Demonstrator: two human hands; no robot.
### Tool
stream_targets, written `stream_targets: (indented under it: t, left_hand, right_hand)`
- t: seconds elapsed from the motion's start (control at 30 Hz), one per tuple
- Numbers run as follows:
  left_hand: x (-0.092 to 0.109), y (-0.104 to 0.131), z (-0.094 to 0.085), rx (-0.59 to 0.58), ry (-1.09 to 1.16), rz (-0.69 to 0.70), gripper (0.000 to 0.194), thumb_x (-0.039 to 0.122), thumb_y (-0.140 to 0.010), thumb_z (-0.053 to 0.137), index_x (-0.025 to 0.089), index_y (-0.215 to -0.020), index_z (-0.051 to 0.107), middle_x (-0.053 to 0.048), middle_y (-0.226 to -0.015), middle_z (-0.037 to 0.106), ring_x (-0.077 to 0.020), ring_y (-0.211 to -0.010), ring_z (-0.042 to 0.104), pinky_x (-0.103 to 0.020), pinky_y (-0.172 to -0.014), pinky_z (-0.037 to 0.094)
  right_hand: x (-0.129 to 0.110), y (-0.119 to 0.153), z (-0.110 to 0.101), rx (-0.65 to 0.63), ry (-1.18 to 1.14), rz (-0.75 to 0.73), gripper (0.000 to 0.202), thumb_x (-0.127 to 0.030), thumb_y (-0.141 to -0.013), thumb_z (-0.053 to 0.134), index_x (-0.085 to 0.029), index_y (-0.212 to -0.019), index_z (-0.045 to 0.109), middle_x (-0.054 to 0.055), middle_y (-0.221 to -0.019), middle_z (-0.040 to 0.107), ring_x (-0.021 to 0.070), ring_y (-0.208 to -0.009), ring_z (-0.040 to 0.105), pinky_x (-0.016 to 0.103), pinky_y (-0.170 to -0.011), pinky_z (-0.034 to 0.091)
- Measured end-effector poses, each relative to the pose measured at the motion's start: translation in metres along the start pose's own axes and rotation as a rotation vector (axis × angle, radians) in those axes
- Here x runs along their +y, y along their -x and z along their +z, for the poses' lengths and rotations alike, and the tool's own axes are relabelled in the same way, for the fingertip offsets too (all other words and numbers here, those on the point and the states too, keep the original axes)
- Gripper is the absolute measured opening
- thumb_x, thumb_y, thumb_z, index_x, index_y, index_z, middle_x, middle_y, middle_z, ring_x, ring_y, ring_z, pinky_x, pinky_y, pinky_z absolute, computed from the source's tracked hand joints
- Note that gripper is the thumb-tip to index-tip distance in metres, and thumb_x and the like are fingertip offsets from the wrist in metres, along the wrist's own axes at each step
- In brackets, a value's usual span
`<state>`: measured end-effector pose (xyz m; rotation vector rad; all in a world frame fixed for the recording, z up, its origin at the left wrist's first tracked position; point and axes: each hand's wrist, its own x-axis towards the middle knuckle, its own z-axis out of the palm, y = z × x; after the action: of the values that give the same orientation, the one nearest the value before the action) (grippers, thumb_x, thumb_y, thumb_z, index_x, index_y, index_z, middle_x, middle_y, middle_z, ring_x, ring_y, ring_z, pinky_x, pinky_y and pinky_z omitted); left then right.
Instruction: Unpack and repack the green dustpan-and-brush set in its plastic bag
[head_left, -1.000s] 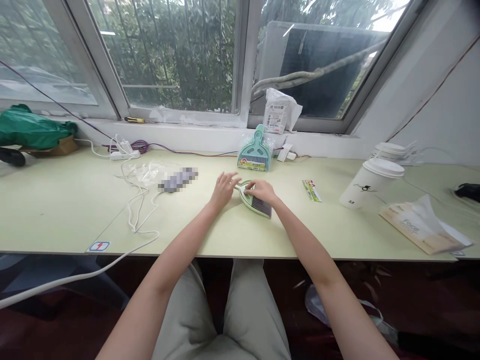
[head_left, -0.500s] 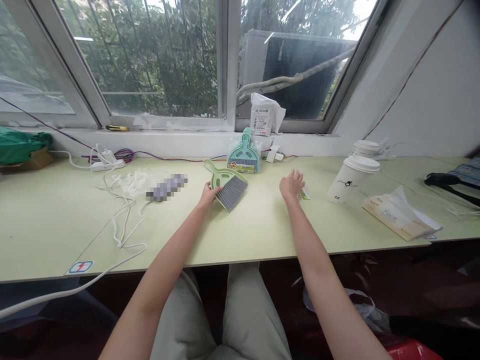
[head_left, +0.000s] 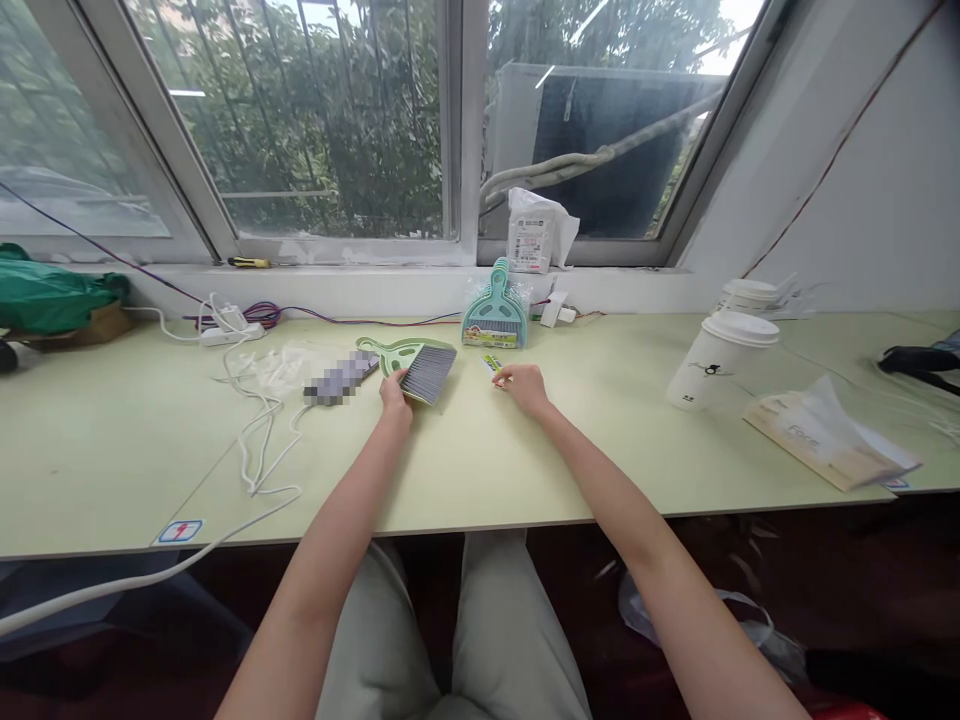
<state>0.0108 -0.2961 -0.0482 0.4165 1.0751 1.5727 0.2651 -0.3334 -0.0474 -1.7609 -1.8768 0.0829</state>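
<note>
Across the smooth tabletop [head_left: 480, 465], left grip [head_left: 394, 392] around rounded green dustpan [head_left: 397, 352] (grey bristles [head_left: 430, 373] aslant), right grip [head_left: 519, 384] narrow on thin label [head_left: 491, 363].

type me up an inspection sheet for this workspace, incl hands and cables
Surface: pale green tabletop, visible seam at left
Job's things: light green dustpan-and-brush set, grey bristles up; printed label card
Clutter: two white lidded cups and tissue pack at right; clear plastic packaging at left; turquoise dustpan-and-brush sets at back
Grip: left hand holds the light green set's near edge; right hand pinches the label card
Cables: white cable crosses the front edge; white power strip behind
Surroundings: window, foliage outside
</note>
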Motion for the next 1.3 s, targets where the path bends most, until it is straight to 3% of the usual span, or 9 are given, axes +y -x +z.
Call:
stream_targets:
  t: [0.17,0.37,0.5,0.6,0.77,0.87,0.93,1.13,1.3]
  left_hand:
    - [-0.004,-0.001,-0.001,-0.016,-0.008,0.014,0.024,0.016,-0.065,0.064,0.019,-0.087,0.055,-0.001,-0.081,0.061,-0.0119,-0.075,0.062,-0.024,-0.070,0.052]
    - [-0.006,-0.002,-0.001,-0.043,-0.037,0.016,0.025,0.017,-0.066,0.063,0.019,-0.089,0.054,-0.001,-0.086,0.061,-0.0109,-0.074,0.061,-0.023,-0.071,0.051]
    - [-0.006,-0.001,0.000,-0.053,0.014,-0.010,0.030,0.015,-0.065,0.063,0.019,-0.092,0.053,-0.001,-0.088,0.061,-0.0102,-0.074,0.061,-0.024,-0.072,0.052]
    - [-0.005,0.003,0.001,-0.122,0.004,0.032,0.035,0.014,-0.066,0.064,0.023,-0.098,0.053,0.000,-0.093,0.062,-0.0104,-0.076,0.062,-0.024,-0.071,0.052]
    - [-0.007,0.017,0.006,-0.231,-0.089,0.048,0.041,0.020,-0.071,0.068,0.030,-0.106,0.050,0.001,-0.100,0.063,-0.0128,-0.082,0.063,-0.025,-0.067,0.052]
    - [-0.012,0.032,0.014,-0.352,-0.080,0.038,0.046,0.018,-0.069,0.071,0.030,-0.108,0.051,0.001,-0.103,0.063,-0.0131,-0.085,0.063,-0.024,-0.067,0.053]
    - [-0.017,0.045,0.020,-0.443,-0.067,0.041,0.049,0.018,-0.066,0.074,0.029,-0.108,0.052,0.001,-0.107,0.063,-0.0142,-0.090,0.063,-0.026,-0.072,0.053]
    - [-0.024,0.070,0.028,-0.651,-0.069,0.104,0.063,0.024,-0.059,0.080,0.025,-0.115,0.051,-0.003,-0.115,0.063,-0.0210,-0.107,0.061,-0.032,-0.086,0.051]
    - [-0.022,0.066,0.027,-0.670,-0.088,0.134,0.071,0.015,-0.053,0.076,0.023,-0.118,0.051,-0.007,-0.117,0.063,-0.0253,-0.109,0.060,-0.035,-0.086,0.050]
  right_hand:
    - [0.006,0.005,-0.009,-0.104,0.042,-0.156,0.036,-0.025,-0.087,0.056,-0.028,-0.123,0.062,0.001,-0.138,0.055,0.0199,-0.128,0.047,0.035,-0.102,0.039]
    - [-0.002,0.006,-0.018,-0.271,-0.011,-0.204,0.031,-0.041,-0.092,0.050,-0.030,-0.116,0.067,0.003,-0.118,0.068,0.0209,-0.107,0.061,0.033,-0.090,0.046]
    - [-0.011,0.009,-0.009,-0.263,-0.023,-0.375,0.046,-0.042,-0.077,0.070,-0.034,-0.122,0.062,0.002,-0.143,0.049,0.0241,-0.132,0.043,0.040,-0.105,0.036]
    - [-0.012,0.012,0.000,-0.308,-0.078,-0.347,0.035,-0.039,-0.083,0.064,-0.034,-0.117,0.065,0.000,-0.139,0.054,0.0207,-0.128,0.048,0.037,-0.105,0.036]
    - [-0.017,0.012,-0.005,0.013,-0.163,0.082,0.029,-0.042,-0.088,0.053,-0.027,-0.105,0.071,0.003,-0.097,0.074,0.0200,-0.092,0.067,0.029,-0.081,0.048]
    - [-0.027,0.011,-0.016,0.267,-0.335,0.238,0.050,-0.054,-0.093,0.036,-0.023,-0.123,0.062,0.007,-0.108,0.071,0.0211,-0.093,0.067,0.029,-0.077,0.049]
    - [-0.038,0.012,-0.018,0.293,-0.421,0.147,0.061,-0.059,-0.093,0.027,-0.023,-0.138,0.048,0.008,-0.128,0.062,0.0214,-0.108,0.062,0.031,-0.086,0.049]
    - [-0.075,0.024,0.009,-0.068,-0.397,-0.227,0.079,-0.069,-0.089,0.013,-0.023,-0.152,0.012,0.004,-0.160,0.009,0.0247,-0.148,0.001,0.053,-0.117,0.003]
    - [-0.078,0.029,0.009,-0.103,-0.398,-0.312,0.073,-0.065,-0.090,0.001,-0.027,-0.151,-0.010,0.000,-0.160,0.001,0.0185,-0.147,-0.002,0.051,-0.116,-0.010]
